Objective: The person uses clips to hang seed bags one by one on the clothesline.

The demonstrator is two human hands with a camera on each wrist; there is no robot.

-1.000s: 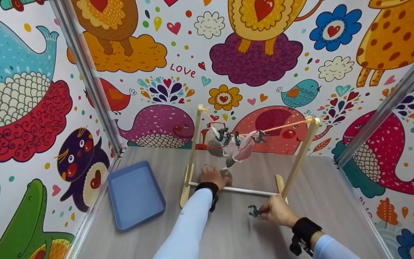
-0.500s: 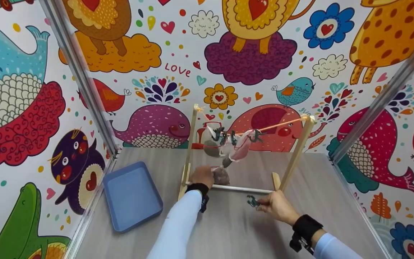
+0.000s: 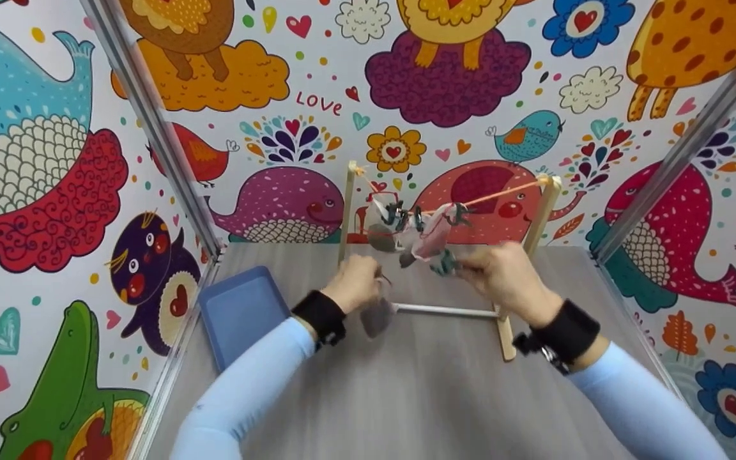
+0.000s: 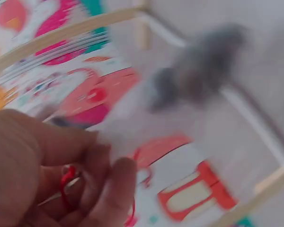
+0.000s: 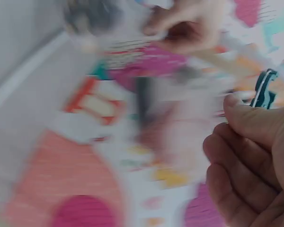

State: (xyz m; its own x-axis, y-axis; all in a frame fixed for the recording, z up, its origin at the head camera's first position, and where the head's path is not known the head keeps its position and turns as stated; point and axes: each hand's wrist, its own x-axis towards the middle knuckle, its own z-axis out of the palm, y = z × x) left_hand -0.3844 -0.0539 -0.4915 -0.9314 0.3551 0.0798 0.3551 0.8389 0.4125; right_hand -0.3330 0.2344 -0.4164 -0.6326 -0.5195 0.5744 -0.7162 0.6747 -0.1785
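Observation:
My left hand [image 3: 353, 284] pinches the top of a small sheer drawstring pouch [image 3: 376, 317] with grey contents and a red cord. The pouch hangs below the fingers, blurred in the left wrist view. My right hand [image 3: 512, 281] holds a dark green clip [image 3: 444, 263] between thumb and fingers, also seen as a clip [image 5: 263, 90] in the right wrist view. Just behind that clip, similar sheer pouches [image 3: 429, 237] hang from an orange cord [image 3: 508, 191], held by several dark clips [image 3: 397, 214].
The cord runs between two wooden posts [image 3: 539, 220], joined low down by a white rod [image 3: 448, 311]. A blue tray [image 3: 243, 310] lies on the table at the left, partly behind the left forearm. Patterned walls enclose the table.
The left hand has lifted the pouch from behind the white rod and brought it forward. The right hand has risen with the clip from low by the rod towards the hanging pouches.

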